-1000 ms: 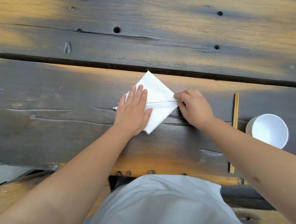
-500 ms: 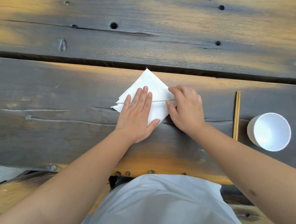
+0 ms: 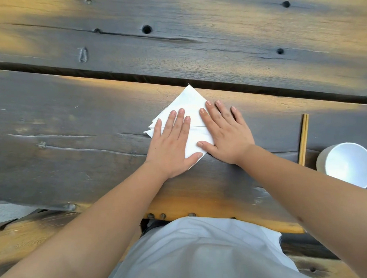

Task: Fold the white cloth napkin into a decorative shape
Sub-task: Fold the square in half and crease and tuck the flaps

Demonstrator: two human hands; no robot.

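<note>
The white cloth napkin (image 3: 187, 100) lies folded in a diamond shape on the dark wooden table (image 3: 71, 123), one corner pointing away from me toward the gap between the planks. A horizontal fold line crosses its middle. My left hand (image 3: 172, 143) lies flat on the napkin's left half, fingers spread. My right hand (image 3: 225, 134) lies flat on its right half, fingers apart, thumb resting on the lower part. Both palms press the cloth down; neither hand grips it. The napkin's right and near corners are hidden under the hands.
A pair of wooden chopsticks (image 3: 304, 139) lies to the right of my right hand. A white cup (image 3: 347, 164) stands at the right, near the table's front edge. A dark gap (image 3: 89, 69) runs between the two planks behind the napkin.
My right hand has left the napkin's right corner, moved onto the cloth and opened flat. My left hand has stayed flat on the left half. The napkin remains in place.
</note>
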